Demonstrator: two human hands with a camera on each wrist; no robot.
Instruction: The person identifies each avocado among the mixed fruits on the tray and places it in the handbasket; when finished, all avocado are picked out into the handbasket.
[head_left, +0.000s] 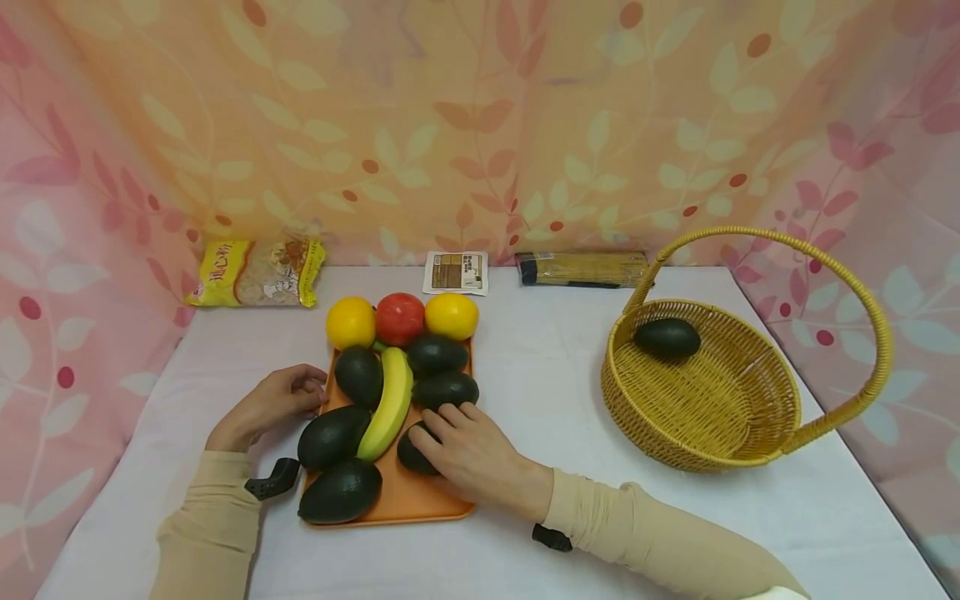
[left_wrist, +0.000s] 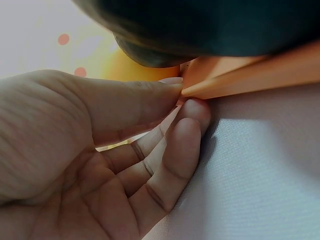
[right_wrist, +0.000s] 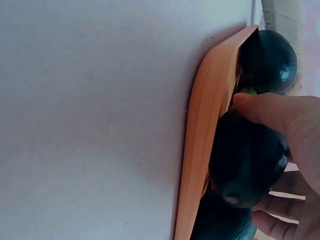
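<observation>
An orange tray [head_left: 427, 504] holds several dark green avocados [head_left: 341, 492], a banana [head_left: 386, 406], a yellow fruit [head_left: 351, 323], a red fruit [head_left: 400, 319] and a lemon-yellow fruit [head_left: 452, 316]. My left hand [head_left: 273, 404] is at the tray's left side; its thumb and fingertips pinch the rim, as the left wrist view shows. On the right half of the tray, my right hand [head_left: 480, 454] grips an avocado [right_wrist: 247, 160], thumb on one side and fingers curled on the other. That avocado lies just inside the tray's wall [right_wrist: 197, 135] in the right wrist view.
A wicker basket [head_left: 783, 442] with a tall handle stands on the right, one avocado [head_left: 667, 339] inside. Along the back lie a yellow food bag [head_left: 258, 273], a small white packet [head_left: 456, 273] and a long packet of thin sticks [head_left: 585, 269]. Patterned curtains enclose the white-covered table.
</observation>
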